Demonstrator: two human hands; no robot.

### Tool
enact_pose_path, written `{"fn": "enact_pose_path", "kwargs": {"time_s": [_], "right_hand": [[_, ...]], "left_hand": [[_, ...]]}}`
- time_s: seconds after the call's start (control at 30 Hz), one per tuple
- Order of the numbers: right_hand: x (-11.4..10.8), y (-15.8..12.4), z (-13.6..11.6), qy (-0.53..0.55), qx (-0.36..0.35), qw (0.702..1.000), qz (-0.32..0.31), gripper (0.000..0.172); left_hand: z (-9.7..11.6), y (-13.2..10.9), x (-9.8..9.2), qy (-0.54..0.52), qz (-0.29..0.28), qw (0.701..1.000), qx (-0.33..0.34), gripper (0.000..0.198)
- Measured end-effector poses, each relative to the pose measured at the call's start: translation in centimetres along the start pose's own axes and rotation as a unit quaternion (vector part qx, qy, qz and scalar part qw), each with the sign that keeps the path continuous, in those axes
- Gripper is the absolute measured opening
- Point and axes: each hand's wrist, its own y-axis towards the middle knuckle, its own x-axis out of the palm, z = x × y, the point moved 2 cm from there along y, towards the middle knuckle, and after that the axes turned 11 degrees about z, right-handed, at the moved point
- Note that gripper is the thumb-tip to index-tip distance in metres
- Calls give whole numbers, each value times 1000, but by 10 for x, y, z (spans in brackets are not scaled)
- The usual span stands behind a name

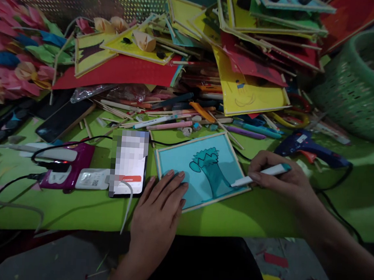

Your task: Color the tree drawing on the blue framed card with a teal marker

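A light-blue sheet of paper [184, 174] edged with thin wooden sticks lies on the green tabletop, bearing a teal drawing that looks like a tree trunk with a jagged top. My left hand [160, 202] rests flat over its lower left corner, fingers stretched out. In my right hand [277, 178] is a white marker [261, 175] with a teal end, gripped between thumb and fingers. Its tip meets the paper at the lower right side of the trunk. Just left of my left hand lies a lit phone [129, 163], partly blurred out.
Behind the paper are scattered pens and sticks [175, 118]. Stick-framed coloured sheets [258, 85] are piled at the back. A blue glue gun [314, 149] lies right, near a green basket [354, 83]. Cables run from a purple power strip [83, 158] at left, beside a dark phone [63, 120].
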Motion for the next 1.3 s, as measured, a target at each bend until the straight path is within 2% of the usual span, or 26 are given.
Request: {"fn": "enact_pose_path", "kwargs": {"time_s": [0.13, 0.33, 0.6, 0.83, 0.97, 1.13, 1.3], "right_hand": [[-1, 0, -1, -13, 9, 1000, 10, 31], [-2, -1, 1, -8, 8, 1000, -8, 29], [2, -1, -1, 11, 5, 1000, 27, 22], [4, 0, 2, 8, -8, 1000, -8, 23], [4, 2, 2, 11, 2, 1000, 12, 22], [4, 1, 3, -3, -3, 1000, -14, 25], [2, -1, 3, -4, 3, 1000, -5, 22]], "left_hand": [[-1, -1, 1, -3, -3, 1000, 1, 28], [-1, -1, 1, 0, -8, 1000, 4, 29], [0, -1, 0, -1, -2, 1000, 3, 29], [0, -1, 1, -8, -4, 1000, -1, 28], [-1, -2, 1, -12, -7, 1000, -2, 28], [-2, -4, 2, -16, -8, 1000, -5, 28], [-2, -4, 2, -15, -13, 1000, -8, 29]]}}
